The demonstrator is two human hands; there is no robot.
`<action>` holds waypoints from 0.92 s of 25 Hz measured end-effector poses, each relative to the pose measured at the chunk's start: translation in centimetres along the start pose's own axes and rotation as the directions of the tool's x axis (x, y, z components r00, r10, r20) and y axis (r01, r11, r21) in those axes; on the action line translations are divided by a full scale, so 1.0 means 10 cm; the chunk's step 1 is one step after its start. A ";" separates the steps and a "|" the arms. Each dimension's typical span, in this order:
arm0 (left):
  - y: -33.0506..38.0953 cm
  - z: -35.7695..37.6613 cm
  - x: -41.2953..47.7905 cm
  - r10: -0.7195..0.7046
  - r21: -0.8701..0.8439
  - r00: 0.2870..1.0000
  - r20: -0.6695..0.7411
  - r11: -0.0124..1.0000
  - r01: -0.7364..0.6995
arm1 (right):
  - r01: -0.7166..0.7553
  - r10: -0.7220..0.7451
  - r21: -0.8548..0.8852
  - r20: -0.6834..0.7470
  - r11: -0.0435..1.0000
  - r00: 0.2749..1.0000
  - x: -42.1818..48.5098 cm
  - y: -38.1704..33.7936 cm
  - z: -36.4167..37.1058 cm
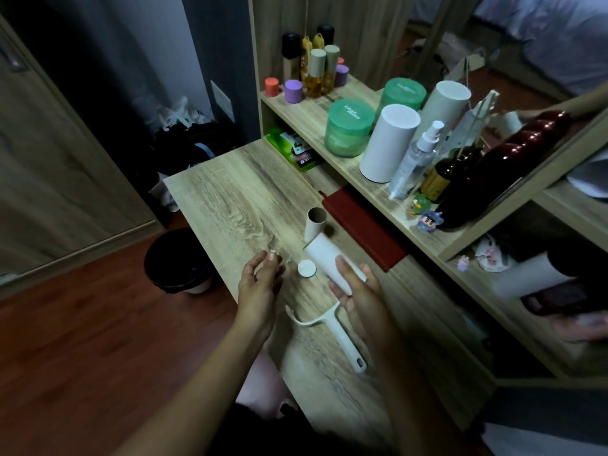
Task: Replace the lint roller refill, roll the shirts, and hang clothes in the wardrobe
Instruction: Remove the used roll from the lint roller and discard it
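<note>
Refill roll, white, clamped in my right hand over wooden desk. Roller handle lies bare on desk below. My left hand loosely curled, holds nothing I see. Empty cardboard core upright behind refill; small white cap beside it.

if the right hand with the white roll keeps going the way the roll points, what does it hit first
Probably the upright cardboard tube standing just beyond the white refill roll held by the right hand, though depth is unclear from this one view.
</note>
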State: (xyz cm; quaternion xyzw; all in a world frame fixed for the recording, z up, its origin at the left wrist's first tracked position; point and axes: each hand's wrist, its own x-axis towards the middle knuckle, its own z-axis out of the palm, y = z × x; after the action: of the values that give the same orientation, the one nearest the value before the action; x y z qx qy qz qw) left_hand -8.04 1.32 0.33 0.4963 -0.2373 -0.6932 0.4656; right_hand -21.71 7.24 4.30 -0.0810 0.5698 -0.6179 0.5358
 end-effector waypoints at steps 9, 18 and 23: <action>-0.20 -0.26 0.54 0.045 0.939 0.957 0.287 0.182 -0.290 | -0.078 0.085 0.066 -0.096 0.995 0.992 0.13 -0.06 0.06; -0.03 -0.32 0.49 0.138 0.844 0.942 0.306 0.418 -0.336 | -0.021 0.024 0.034 -0.073 0.999 0.997 0.08 0.00 0.22; 0.49 -0.61 0.69 0.392 0.824 0.901 0.186 0.438 -0.361 | -0.055 0.055 0.019 0.002 0.998 0.998 0.17 0.22 0.86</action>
State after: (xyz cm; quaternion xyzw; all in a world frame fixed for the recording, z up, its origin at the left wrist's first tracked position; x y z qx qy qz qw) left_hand -0.97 -6.22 -1.41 0.6035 -0.6375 -0.3619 0.3136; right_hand -15.00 1.12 4.58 -0.0604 0.5655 -0.6083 0.5537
